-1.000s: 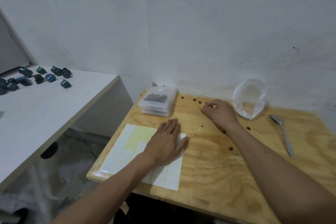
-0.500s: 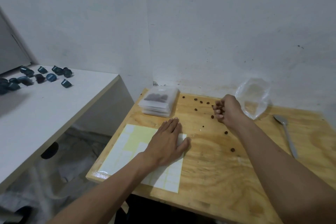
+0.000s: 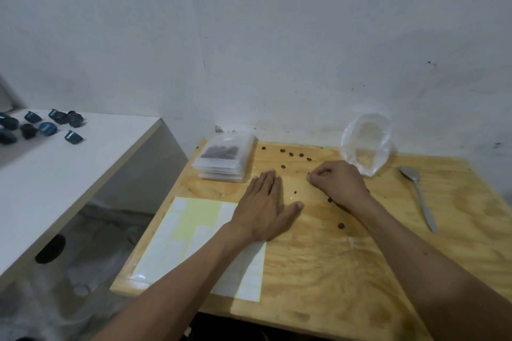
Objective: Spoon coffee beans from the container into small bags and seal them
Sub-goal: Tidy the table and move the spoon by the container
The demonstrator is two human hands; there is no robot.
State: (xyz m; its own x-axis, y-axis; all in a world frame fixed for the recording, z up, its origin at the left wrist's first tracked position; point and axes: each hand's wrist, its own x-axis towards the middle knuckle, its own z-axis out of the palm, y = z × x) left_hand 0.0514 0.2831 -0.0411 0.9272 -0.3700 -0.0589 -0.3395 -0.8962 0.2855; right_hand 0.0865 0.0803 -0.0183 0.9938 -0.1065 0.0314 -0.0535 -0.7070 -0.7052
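Right hand [image 3: 342, 183] pinches at tiny, hard, roll-prone dark coffee beans [image 3: 290, 153] on the plywood tabletop [image 3: 360, 271]; left hand [image 3: 266, 209] rests flat, fingers straight.

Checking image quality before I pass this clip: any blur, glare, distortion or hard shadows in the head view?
Head view: soft, even light; faint shadow under the left hand; mild sheen on the clear bag; wide-angle bending at the edges; slight softness overall, scattered coffee beans resolved; right hand not motion-blurred.
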